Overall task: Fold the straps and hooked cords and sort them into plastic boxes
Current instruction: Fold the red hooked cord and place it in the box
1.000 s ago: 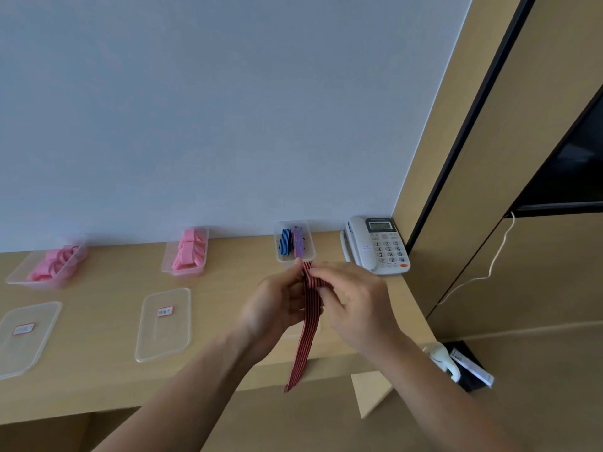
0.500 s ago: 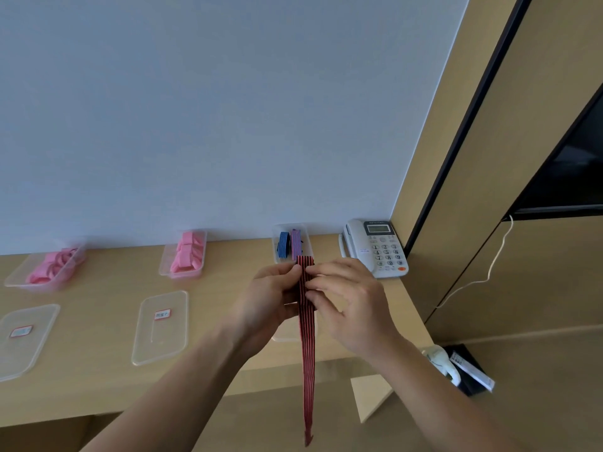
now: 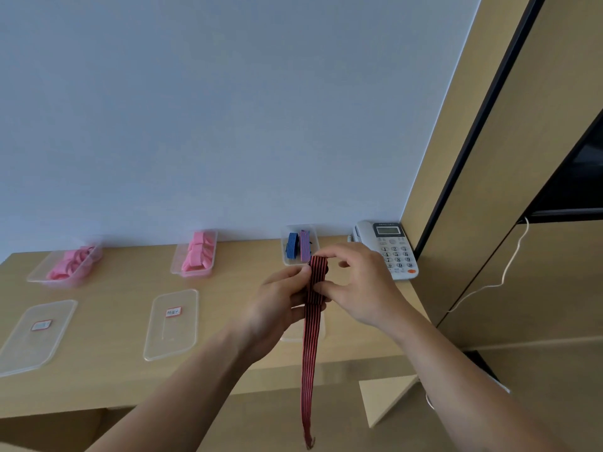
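Note:
A red and black striped hooked cord (image 3: 309,350) hangs between my hands above the desk, its top end folded over into a loop and a metal hook at its low end. My left hand (image 3: 280,301) grips the cord from the left. My right hand (image 3: 359,288) pinches the folded top from the right, thumb and fingers on the loop. Behind them a clear plastic box (image 3: 315,234) against the wall holds a blue and a purple folded cord. Two other boxes, one (image 3: 195,256) in the middle and one (image 3: 65,265) at the left, hold pink folded straps.
Two clear lids with red labels lie on the wooden desk (image 3: 114,288), one (image 3: 171,324) in front of the middle box and one (image 3: 36,334) at the left. A white telephone (image 3: 388,247) sits at the desk's right end beside a cabinet wall with a white cable (image 3: 509,269).
The cord's top end has been folded over into a loop and lifted slightly. The hanging end has swung to hang straight down, longer in view.

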Motion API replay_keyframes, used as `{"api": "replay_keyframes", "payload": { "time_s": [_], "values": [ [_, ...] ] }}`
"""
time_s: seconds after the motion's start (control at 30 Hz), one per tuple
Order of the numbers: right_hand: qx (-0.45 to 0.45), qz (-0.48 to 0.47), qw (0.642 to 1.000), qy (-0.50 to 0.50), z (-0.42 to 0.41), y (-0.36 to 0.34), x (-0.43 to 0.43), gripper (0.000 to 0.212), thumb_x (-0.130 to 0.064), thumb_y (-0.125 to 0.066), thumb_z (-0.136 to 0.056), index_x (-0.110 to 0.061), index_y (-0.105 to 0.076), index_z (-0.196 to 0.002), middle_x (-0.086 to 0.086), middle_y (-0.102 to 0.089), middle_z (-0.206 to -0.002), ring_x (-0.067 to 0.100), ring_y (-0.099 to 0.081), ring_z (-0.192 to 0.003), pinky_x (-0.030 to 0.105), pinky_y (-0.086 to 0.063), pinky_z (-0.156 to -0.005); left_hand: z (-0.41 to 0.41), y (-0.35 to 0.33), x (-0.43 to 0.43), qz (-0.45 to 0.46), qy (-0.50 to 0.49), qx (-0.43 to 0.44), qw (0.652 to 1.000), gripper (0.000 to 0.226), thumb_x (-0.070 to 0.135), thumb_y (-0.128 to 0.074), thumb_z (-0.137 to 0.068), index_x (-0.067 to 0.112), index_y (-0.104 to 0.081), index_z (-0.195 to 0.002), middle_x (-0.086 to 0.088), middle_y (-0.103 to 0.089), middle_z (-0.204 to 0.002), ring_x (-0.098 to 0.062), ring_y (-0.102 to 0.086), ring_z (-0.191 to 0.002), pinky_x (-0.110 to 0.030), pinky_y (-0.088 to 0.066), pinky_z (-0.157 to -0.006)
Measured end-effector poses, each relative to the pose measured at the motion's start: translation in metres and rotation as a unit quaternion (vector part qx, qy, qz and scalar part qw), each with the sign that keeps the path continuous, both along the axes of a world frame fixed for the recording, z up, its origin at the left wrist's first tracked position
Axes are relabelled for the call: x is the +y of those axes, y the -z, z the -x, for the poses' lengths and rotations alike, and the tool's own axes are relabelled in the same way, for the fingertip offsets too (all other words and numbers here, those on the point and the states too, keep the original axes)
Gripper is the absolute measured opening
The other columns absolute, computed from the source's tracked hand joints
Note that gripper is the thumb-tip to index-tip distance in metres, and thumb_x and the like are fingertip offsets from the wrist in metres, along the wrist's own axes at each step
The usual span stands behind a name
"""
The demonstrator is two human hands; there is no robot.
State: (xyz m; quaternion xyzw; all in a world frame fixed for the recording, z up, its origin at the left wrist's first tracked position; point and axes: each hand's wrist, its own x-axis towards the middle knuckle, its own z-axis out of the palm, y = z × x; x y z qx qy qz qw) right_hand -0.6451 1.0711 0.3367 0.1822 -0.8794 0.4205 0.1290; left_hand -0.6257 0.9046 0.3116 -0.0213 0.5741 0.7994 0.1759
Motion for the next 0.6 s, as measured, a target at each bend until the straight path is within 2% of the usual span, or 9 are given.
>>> {"api": "replay_keyframes", "payload": {
  "time_s": [0.17,0.33,0.43,0.6],
  "values": [
    [0.006,0.053,0.998,0.037,0.006,-0.006,0.004,0.04,-0.01,-0.083,-0.073,-0.022,-0.072,-0.109,-0.013,-0.073,-0.095,0.005,-0.066,-0.094,0.033,-0.054,-0.083,-0.003,0.0,0.0,0.026,0.014,-0.016,0.999,0.04,0.038,-0.048,-0.107,0.009,-0.075,-0.114,-0.02,-0.076,-0.108,-0.033,-0.073,-0.094,-0.046,-0.057,-0.091],
    [0.039,0.068,0.996,0.051,0.003,-0.004,0.003,0.04,-0.007,-0.084,-0.072,-0.022,-0.071,-0.107,-0.021,-0.069,-0.09,0.004,-0.065,-0.088,0.029,-0.054,-0.076,0.0,-0.002,0.003,0.086,0.014,-0.036,0.996,0.047,0.047,-0.043,-0.107,0.014,-0.076,-0.109,-0.015,-0.079,-0.107,-0.031,-0.076,-0.096,-0.044,-0.054,-0.095],
    [0.064,0.085,0.993,0.057,0.004,0.0,0.003,0.037,-0.005,-0.084,-0.073,-0.016,-0.071,-0.106,-0.014,-0.072,-0.091,0.006,-0.067,-0.084,0.031,-0.056,-0.074,0.0,-0.001,0.001,0.106,0.026,-0.053,0.993,0.055,0.054,-0.04,-0.105,0.01,-0.073,-0.109,-0.014,-0.08,-0.106,-0.031,-0.076,-0.1,-0.04,-0.053,-0.093],
    [0.175,0.046,0.981,0.064,-0.003,0.011,-0.001,0.034,-0.001,-0.085,-0.071,-0.007,-0.072,-0.102,-0.002,-0.075,-0.092,0.013,-0.068,-0.077,0.025,-0.055,-0.074,0.002,-0.005,0.002,0.073,0.033,-0.059,0.995,0.06,0.058,-0.044,-0.102,0.007,-0.074,-0.111,-0.016,-0.079,-0.106,-0.032,-0.077,-0.096,-0.036,-0.056,-0.082]
  ]
}}
